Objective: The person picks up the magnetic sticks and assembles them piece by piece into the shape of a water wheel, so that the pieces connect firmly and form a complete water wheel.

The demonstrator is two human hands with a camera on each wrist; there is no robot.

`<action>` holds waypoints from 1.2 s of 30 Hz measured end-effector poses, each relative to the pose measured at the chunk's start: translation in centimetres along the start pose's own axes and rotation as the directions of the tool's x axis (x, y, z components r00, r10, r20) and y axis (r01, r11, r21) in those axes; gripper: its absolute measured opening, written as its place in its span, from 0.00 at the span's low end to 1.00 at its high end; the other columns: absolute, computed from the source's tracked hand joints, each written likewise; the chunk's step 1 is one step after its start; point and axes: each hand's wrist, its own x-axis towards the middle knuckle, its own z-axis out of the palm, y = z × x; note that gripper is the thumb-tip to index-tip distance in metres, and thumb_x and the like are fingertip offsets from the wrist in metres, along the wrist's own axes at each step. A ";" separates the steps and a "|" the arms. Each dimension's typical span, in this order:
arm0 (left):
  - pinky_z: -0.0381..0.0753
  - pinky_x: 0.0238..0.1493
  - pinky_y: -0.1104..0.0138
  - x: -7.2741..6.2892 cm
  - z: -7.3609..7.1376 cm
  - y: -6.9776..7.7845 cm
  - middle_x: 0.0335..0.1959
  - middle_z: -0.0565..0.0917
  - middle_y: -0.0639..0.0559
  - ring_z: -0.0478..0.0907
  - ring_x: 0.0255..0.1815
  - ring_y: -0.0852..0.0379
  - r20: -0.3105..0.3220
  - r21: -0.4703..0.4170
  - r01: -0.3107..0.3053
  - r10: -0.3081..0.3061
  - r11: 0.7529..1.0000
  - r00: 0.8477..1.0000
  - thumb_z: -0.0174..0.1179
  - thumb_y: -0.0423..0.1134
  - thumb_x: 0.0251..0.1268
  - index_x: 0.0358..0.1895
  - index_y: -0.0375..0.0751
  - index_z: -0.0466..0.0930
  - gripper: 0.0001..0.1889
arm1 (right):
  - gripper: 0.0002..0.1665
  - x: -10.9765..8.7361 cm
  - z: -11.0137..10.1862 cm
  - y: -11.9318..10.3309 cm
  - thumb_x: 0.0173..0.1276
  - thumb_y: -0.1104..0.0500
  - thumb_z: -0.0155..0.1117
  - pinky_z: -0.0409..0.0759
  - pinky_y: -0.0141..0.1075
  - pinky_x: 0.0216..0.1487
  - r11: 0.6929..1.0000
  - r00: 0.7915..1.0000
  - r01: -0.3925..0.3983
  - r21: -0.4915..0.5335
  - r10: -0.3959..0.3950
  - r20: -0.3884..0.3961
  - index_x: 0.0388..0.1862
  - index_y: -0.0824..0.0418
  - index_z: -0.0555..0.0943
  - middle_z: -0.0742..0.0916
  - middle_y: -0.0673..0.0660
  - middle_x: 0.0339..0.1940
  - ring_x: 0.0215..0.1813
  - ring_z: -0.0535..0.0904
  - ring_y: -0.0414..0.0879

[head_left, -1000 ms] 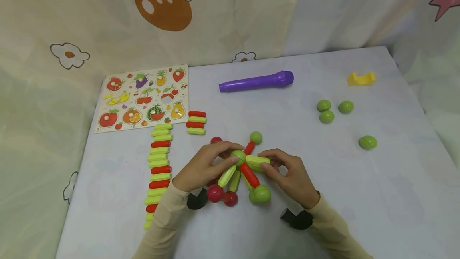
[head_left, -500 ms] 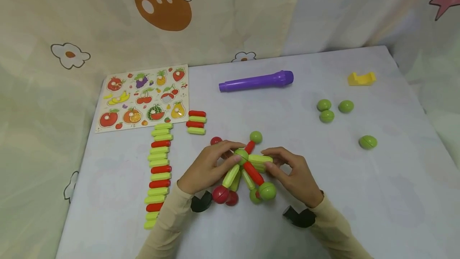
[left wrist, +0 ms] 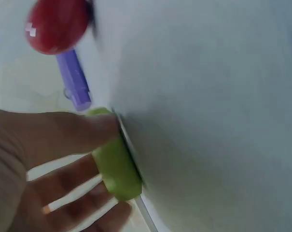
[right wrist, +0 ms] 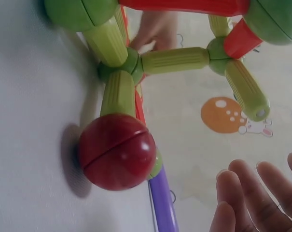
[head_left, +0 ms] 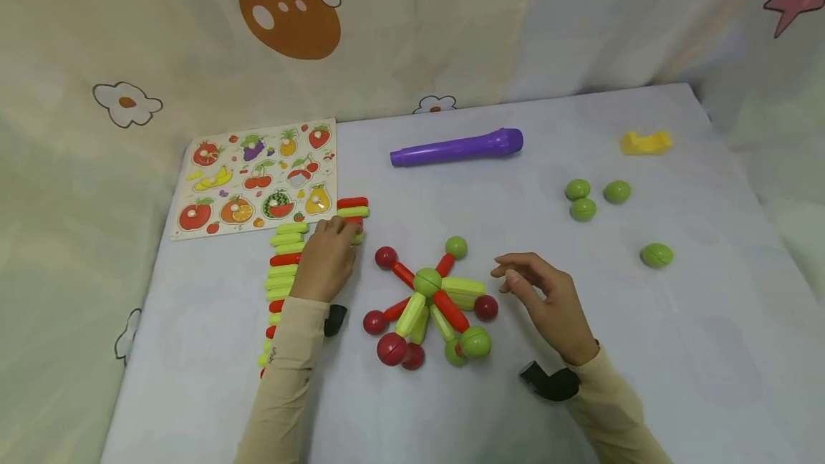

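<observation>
In the head view my left hand [head_left: 325, 256] reaches over the short stack of rods beside the fruit board. The left wrist view shows its thumb and fingers pinching a yellow-green rod [left wrist: 117, 171]. Across the middle of the table stands a ball-and-rod structure [head_left: 451, 310], with a green ball [head_left: 427, 282] on top and red and green balls at the ends of its rods. To its right my right hand [head_left: 544, 299] hovers, fingers loosely bent around nothing. The right wrist view shows that hand's fingertips apart from the structure's free rod end [right wrist: 249, 94].
A long column of red and yellow-green rods [head_left: 281, 271] lies left, partly under my forearm. Behind it is the fruit puzzle board [head_left: 227, 152]. A purple toy microphone [head_left: 457, 147] lies at the back. Several loose green balls [head_left: 583, 209] and a yellow block [head_left: 647, 143] are right.
My left hand has let go of the structure's top ball and moved left and back to the short rod stack. My right hand has released the upper rod and drawn slightly right.
</observation>
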 end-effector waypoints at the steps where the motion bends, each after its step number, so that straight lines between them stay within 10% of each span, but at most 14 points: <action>1: 0.77 0.47 0.56 0.0 0.1 -0.2 0.47 0.81 0.42 0.73 0.44 0.44 0.005 0.012 0.004 -0.004 1.000 1.000 0.67 0.32 0.57 0.49 0.39 0.82 0.15 | 0.14 0.0 -0.1 0.0 0.70 0.71 0.54 0.80 0.29 0.38 1.000 1.000 0.001 0.002 -0.001 -0.001 0.52 0.65 0.78 0.86 0.54 0.38 0.32 0.81 0.49; 7: 0.78 0.48 0.58 -0.9 -0.7 0.7 0.44 0.83 0.50 0.77 0.45 0.51 0.000 -0.205 -0.073 0.075 0.976 0.997 0.67 0.36 0.58 0.50 0.43 0.80 0.16 | 0.15 0.3 -0.5 -0.8 0.66 0.74 0.57 0.79 0.27 0.38 0.998 0.999 0.039 -0.054 -0.041 -0.036 0.50 0.65 0.79 0.86 0.54 0.37 0.33 0.81 0.45; 11: 0.79 0.47 0.61 -2.2 -3.4 3.3 0.41 0.84 0.57 0.79 0.42 0.59 -0.065 -0.469 -0.225 0.220 0.854 0.973 0.68 0.36 0.57 0.50 0.45 0.79 0.16 | 0.19 0.8 -0.5 -2.3 0.59 0.76 0.62 0.78 0.25 0.40 0.982 0.987 0.147 -0.116 -0.153 -0.046 0.50 0.64 0.80 0.86 0.55 0.38 0.34 0.80 0.41; 17: 0.80 0.46 0.67 -4.0 -7.5 7.6 0.42 0.84 0.57 0.80 0.42 0.64 -0.144 -0.623 -0.441 0.460 0.646 0.876 0.70 0.34 0.55 0.47 0.43 0.79 0.16 | 0.18 1.2 1.0 -5.2 0.67 0.56 0.64 0.77 0.27 0.45 0.900 0.908 0.416 -0.128 -0.418 0.013 0.50 0.67 0.79 0.84 0.58 0.44 0.43 0.79 0.45; 22: 0.80 0.45 0.70 -4.2 -8.4 9.7 0.40 0.84 0.55 0.80 0.41 0.64 -0.209 -0.594 -0.564 0.567 0.574 0.797 0.70 0.35 0.54 0.45 0.41 0.80 0.15 | 0.21 1.3 2.4 -7.0 0.68 0.52 0.62 0.76 0.27 0.52 0.837 0.844 0.535 -0.117 -0.535 0.037 0.45 0.71 0.78 0.83 0.61 0.43 0.44 0.79 0.48; 28: 0.77 0.49 0.73 -3.8 -7.6 10.6 0.42 0.83 0.54 0.78 0.47 0.60 -0.245 -0.517 -0.620 0.592 0.590 0.768 0.69 0.39 0.57 0.45 0.41 0.80 0.14 | 0.19 1.0 2.8 -7.1 0.70 0.55 0.60 0.77 0.25 0.47 0.839 0.847 0.527 -0.138 -0.531 0.011 0.44 0.72 0.78 0.84 0.59 0.38 0.38 0.79 0.45; 36: 0.78 0.51 0.67 -3.9 -8.0 8.8 0.50 0.80 0.57 0.76 0.51 0.63 -0.010 -0.504 -0.451 0.518 0.736 0.855 0.63 0.51 0.62 0.58 0.48 0.74 0.23 | 0.16 -0.4 0.0 -3.7 0.62 0.59 0.68 0.75 0.24 0.48 0.933 0.951 0.295 -0.207 -0.308 -0.036 0.46 0.66 0.78 0.85 0.53 0.38 0.41 0.79 0.39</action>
